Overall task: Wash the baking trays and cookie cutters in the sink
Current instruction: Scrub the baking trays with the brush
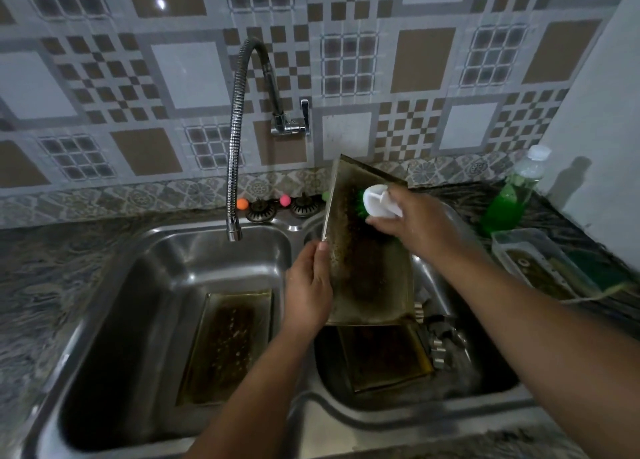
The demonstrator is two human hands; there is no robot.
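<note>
head view: your left hand [308, 285] grips the baking tray [367, 250] by its left rim, propped tilted over the right sink basin [485, 382]; your right hand [415, 226] holds the scrub brush [375, 204] on it. keep the tray braced and scrub lengthwise. its long axis runs from you toward the wall, dirty face right.

Hidden from you:
- Brush [375, 205]: handle covered by your right hand [420, 228]; bristles half behind the tilted tray [367, 271].
- Cutters [437, 340], at 3 o'clock of the lower tray [384, 358]: shapes too dim and blurred to tell.
- Both forearms: cut off at the bottom edge.
</note>
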